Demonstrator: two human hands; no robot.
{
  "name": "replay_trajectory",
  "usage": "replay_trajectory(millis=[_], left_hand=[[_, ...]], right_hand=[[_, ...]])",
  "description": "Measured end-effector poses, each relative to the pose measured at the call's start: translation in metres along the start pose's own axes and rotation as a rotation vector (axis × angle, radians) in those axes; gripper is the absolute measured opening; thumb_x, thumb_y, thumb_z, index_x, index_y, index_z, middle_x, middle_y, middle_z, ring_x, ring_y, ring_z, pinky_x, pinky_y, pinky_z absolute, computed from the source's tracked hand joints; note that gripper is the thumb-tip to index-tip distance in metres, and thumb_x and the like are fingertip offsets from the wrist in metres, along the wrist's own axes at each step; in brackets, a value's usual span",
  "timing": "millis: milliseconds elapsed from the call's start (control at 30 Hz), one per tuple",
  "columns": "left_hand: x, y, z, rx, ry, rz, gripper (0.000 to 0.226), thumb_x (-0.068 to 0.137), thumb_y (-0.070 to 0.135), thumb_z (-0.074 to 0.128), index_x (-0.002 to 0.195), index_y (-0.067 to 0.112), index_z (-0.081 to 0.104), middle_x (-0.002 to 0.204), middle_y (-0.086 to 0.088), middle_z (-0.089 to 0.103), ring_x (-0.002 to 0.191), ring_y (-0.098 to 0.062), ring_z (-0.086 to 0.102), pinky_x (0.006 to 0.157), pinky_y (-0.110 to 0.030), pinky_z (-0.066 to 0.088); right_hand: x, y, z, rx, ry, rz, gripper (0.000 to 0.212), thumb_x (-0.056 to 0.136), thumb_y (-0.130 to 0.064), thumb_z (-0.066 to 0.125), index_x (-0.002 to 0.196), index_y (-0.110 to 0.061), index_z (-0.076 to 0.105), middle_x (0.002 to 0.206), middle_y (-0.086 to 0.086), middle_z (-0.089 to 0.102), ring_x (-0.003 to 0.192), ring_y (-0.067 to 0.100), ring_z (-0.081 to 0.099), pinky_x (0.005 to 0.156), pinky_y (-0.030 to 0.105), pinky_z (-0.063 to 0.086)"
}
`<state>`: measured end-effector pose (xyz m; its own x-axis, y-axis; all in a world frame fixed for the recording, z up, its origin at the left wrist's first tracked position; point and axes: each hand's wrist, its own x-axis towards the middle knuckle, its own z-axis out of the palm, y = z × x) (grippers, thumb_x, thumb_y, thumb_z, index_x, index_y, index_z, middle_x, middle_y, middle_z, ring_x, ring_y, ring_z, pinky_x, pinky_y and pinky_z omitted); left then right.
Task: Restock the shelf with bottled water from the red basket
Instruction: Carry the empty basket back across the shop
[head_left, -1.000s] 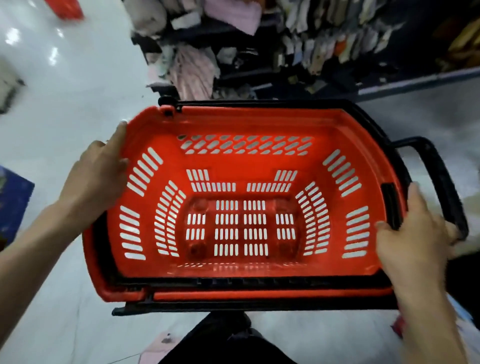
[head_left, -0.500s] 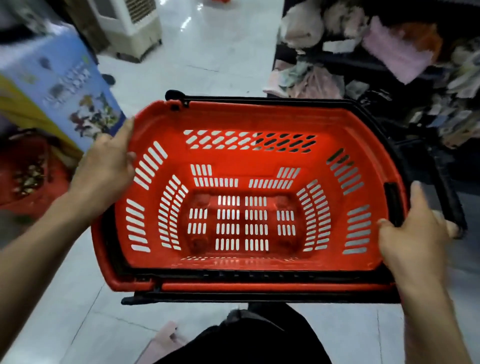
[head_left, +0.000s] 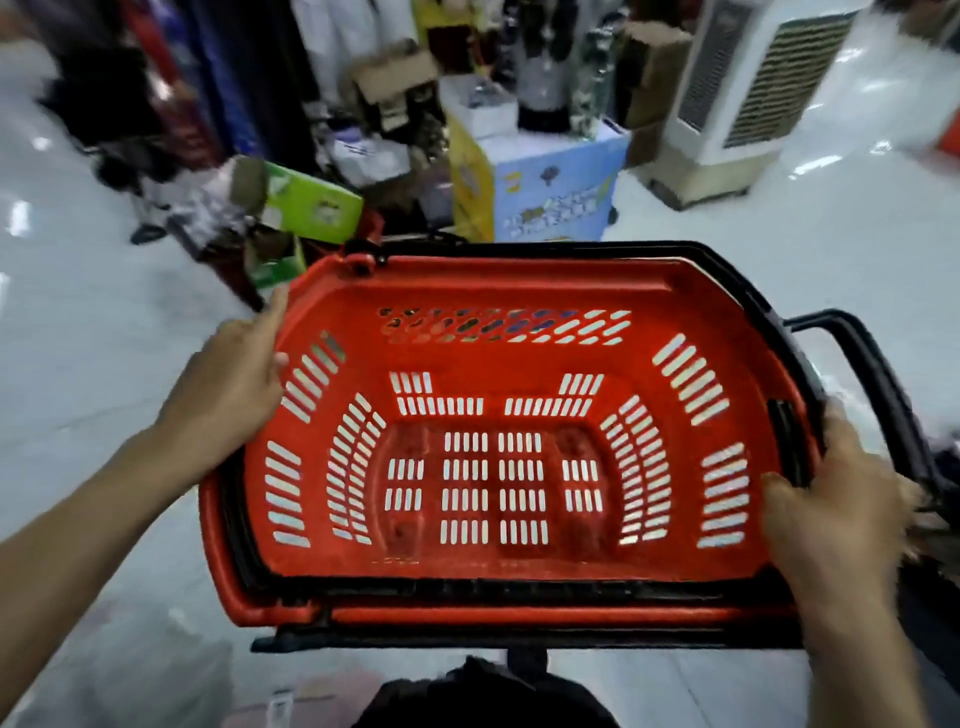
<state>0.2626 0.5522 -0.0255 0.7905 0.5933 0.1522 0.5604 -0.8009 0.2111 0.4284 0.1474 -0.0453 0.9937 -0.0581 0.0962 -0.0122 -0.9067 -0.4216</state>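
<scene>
Red plastic fills most of the head view: the red basket is held out level in front of the person, above a glossy pale floor, with its open top facing the camera. Light from the floor shows through the slots in its bottom and walls. Black carry bars lie folded down around the rim, and a black handle juts out from the basket's right end.

The left hand grips the left end near the far corner. Its thumb is hooked over the rim onto the inner wall, and the forefinger lies straight along the outer edge. The other fingers are hidden behind the basket wall, so I cannot tell how they lie.

The right hand grips the right end. The thumb presses on the inner wall, the forefinger points up along the black rim, and the remaining fingers curl round the outside, just beside the jutting handle. They are blurred, and I cannot make out more.

Beyond the basket's far edge stands a blue and yellow printed carton. A green box sits tilted to its left among smeared goods. A white air cooler with a louvred front stands on the floor at the upper right, well apart from the basket. Dark clothing of the person shows at the bottom edge, below the basket's near side.
</scene>
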Motion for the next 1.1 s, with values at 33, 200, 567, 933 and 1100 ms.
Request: replay_trajectory(millis=[33, 200, 567, 933, 1100], left_hand=[[0.000, -0.012, -0.006, 0.012, 0.010, -0.064, 0.074, 0.092, 0.009, 0.057, 0.155, 0.023, 0.021, 0.097, -0.033, 0.054, 0.089, -0.051, 0.058, 0.076, -0.052, 0.051], [-0.009, -0.071, -0.028, 0.063, 0.095, -0.343, 0.070, 0.097, 0.019, 0.052, 0.155, 0.030, 0.015, 0.106, -0.030, 0.055, 0.094, -0.049, 0.058, 0.080, -0.054, 0.050], [0.011, -0.257, -0.033, 0.077, 0.093, -0.711, 0.064, 0.096, 0.016, 0.053, 0.153, 0.026, 0.025, 0.114, -0.030, 0.061, 0.098, -0.050, 0.061, 0.083, -0.060, 0.051], [0.090, -0.457, -0.077, 0.059, 0.129, -0.848, 0.064, 0.097, 0.033, 0.047, 0.153, 0.034, 0.016, 0.126, -0.021, 0.059, 0.103, -0.044, 0.064, 0.084, -0.058, 0.054], [0.131, -0.527, -0.081, 0.027, 0.139, -0.878, 0.063, 0.096, 0.036, 0.047, 0.151, 0.038, 0.018, 0.128, -0.017, 0.060, 0.102, -0.041, 0.065, 0.083, -0.059, 0.055]], right_hand=[[0.014, -0.019, 0.011, 0.018, -0.026, -0.049, 0.078, 0.074, -0.011, 0.060, 0.148, -0.017, 0.035, 0.108, 0.038, 0.059, 0.111, 0.054, 0.049, 0.102, 0.057, 0.039], [0.054, -0.123, 0.060, 0.068, -0.135, -0.282, 0.078, 0.071, -0.012, 0.051, 0.148, -0.016, 0.035, 0.102, 0.039, 0.059, 0.105, 0.053, 0.048, 0.093, 0.050, 0.040], [0.039, -0.359, 0.196, 0.102, -0.326, -0.593, 0.082, 0.065, -0.030, 0.041, 0.147, -0.024, 0.033, 0.109, 0.031, 0.061, 0.110, 0.051, 0.051, 0.096, 0.054, 0.044], [-0.011, -0.580, 0.285, 0.094, -0.356, -0.709, 0.083, 0.076, -0.015, 0.057, 0.153, -0.020, 0.024, 0.126, 0.034, 0.054, 0.122, 0.052, 0.041, 0.107, 0.053, 0.028], [-0.014, -0.661, 0.328, 0.085, -0.385, -0.724, 0.085, 0.076, -0.011, 0.059, 0.152, -0.027, 0.022, 0.125, 0.032, 0.054, 0.123, 0.051, 0.041, 0.106, 0.057, 0.034]])
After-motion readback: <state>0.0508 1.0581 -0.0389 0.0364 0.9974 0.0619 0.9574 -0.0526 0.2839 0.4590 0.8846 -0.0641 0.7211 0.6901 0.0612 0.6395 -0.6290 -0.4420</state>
